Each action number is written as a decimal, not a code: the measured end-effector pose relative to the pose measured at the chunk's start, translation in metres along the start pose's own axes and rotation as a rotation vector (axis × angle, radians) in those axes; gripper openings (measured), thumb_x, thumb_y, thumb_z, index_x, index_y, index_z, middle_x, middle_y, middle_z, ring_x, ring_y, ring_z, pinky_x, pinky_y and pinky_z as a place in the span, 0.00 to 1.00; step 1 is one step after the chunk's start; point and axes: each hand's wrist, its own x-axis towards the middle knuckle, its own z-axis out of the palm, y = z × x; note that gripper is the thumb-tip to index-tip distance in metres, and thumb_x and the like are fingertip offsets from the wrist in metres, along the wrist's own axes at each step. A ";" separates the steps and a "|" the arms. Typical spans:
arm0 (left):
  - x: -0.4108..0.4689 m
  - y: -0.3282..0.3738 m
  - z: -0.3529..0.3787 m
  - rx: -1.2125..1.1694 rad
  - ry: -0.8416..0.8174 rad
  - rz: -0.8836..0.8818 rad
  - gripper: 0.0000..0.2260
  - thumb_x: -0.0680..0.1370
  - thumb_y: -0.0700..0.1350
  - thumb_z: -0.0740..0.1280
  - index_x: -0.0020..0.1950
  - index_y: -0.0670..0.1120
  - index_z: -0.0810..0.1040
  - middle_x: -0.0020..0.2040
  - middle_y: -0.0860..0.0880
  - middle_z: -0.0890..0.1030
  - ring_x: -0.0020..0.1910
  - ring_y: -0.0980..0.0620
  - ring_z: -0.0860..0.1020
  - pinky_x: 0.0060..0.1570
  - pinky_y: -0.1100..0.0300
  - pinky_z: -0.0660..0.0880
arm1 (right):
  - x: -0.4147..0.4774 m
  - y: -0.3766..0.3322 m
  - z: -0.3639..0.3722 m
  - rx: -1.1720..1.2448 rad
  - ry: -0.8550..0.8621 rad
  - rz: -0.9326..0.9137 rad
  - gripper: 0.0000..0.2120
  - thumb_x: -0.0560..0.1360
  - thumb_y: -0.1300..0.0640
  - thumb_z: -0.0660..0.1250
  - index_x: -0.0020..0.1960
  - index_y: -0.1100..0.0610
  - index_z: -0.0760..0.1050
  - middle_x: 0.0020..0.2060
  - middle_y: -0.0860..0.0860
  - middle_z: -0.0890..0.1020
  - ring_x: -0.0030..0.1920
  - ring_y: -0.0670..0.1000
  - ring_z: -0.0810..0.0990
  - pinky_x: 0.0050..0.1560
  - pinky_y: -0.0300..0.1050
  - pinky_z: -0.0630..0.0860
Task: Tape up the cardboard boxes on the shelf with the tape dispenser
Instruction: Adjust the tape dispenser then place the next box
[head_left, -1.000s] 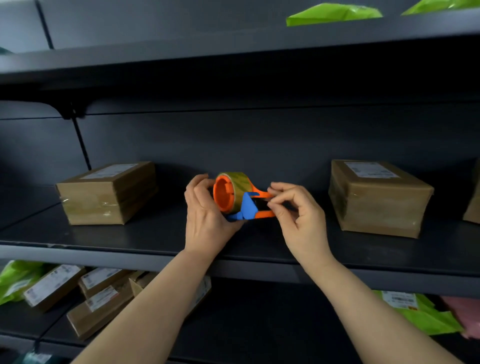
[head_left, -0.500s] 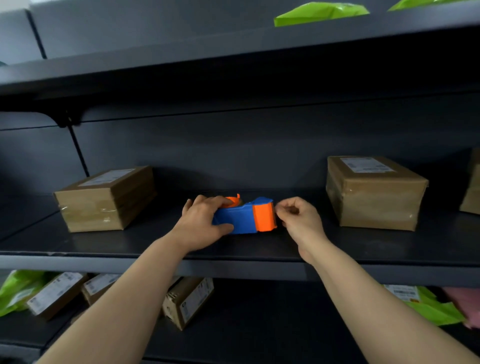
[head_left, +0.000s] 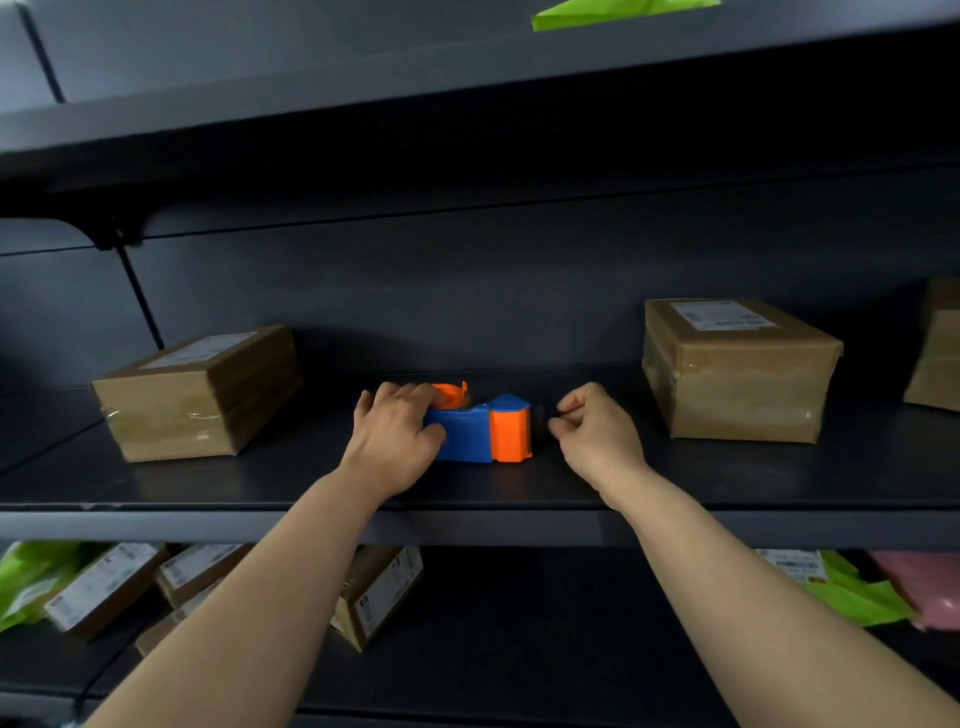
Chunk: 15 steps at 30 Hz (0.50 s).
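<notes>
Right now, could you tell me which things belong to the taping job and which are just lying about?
Job: tape dispenser, gripped by left hand; right hand beside it; left box; right box.
Lying about: green bag above; lower-shelf parcels; pink bag.

Parcel storeroom: dark metal shelving (head_left: 467, 525), labelled cardboard boxes (head_left: 737, 369), green mailer bags (head_left: 857, 597).

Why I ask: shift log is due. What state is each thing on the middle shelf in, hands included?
tape dispenser: lying on the shelf, gripped at its roll end.
left hand: grips the tape dispenser.
right hand: fingers curled beside the orange end; whether it pinches tape, cannot tell.
left box: closed, taped, label up.
right box: closed, taped, label up.
</notes>
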 end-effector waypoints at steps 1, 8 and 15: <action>0.000 -0.002 0.000 0.015 0.007 -0.002 0.26 0.68 0.51 0.55 0.65 0.52 0.74 0.62 0.52 0.75 0.64 0.49 0.66 0.72 0.46 0.53 | 0.000 0.002 -0.001 0.015 0.023 0.002 0.06 0.78 0.58 0.66 0.53 0.52 0.70 0.47 0.49 0.78 0.46 0.48 0.77 0.36 0.39 0.69; -0.005 -0.006 0.008 0.011 0.146 0.046 0.21 0.72 0.43 0.64 0.65 0.48 0.73 0.61 0.48 0.74 0.63 0.45 0.67 0.70 0.41 0.59 | -0.001 0.007 -0.001 0.087 0.071 -0.027 0.05 0.78 0.58 0.65 0.53 0.51 0.72 0.43 0.45 0.77 0.40 0.41 0.74 0.33 0.35 0.67; -0.002 0.023 0.008 -0.048 0.212 0.149 0.24 0.68 0.40 0.60 0.65 0.45 0.72 0.59 0.47 0.74 0.60 0.45 0.68 0.66 0.45 0.64 | -0.004 0.006 -0.002 0.151 0.044 -0.053 0.06 0.77 0.60 0.66 0.46 0.48 0.76 0.41 0.44 0.78 0.42 0.43 0.77 0.36 0.35 0.69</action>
